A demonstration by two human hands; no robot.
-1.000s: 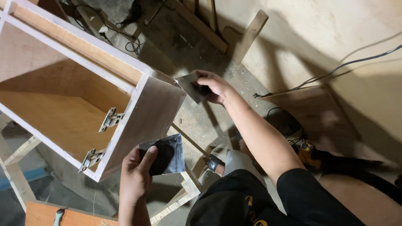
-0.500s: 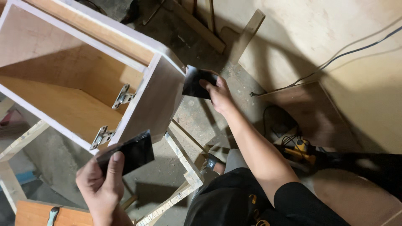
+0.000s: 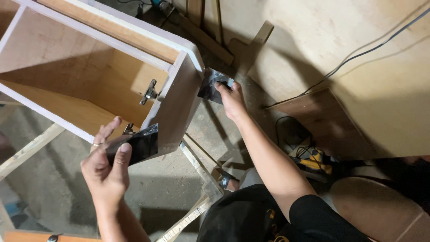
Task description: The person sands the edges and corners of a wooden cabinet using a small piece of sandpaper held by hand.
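Scrapers (image 3: 136,145) within both grips, against cabinet (image 3: 172,112).

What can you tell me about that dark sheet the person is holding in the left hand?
The dark sheet is a thin, roughly rectangular piece, black and slightly glossy, possibly sandpaper or a scraper; its material is unclear. The left hand pinches it, thumb across the front and fingers behind. It is tilted, its upper right corner against the lower edge of the wooden cabinet box, near a metal hinge.
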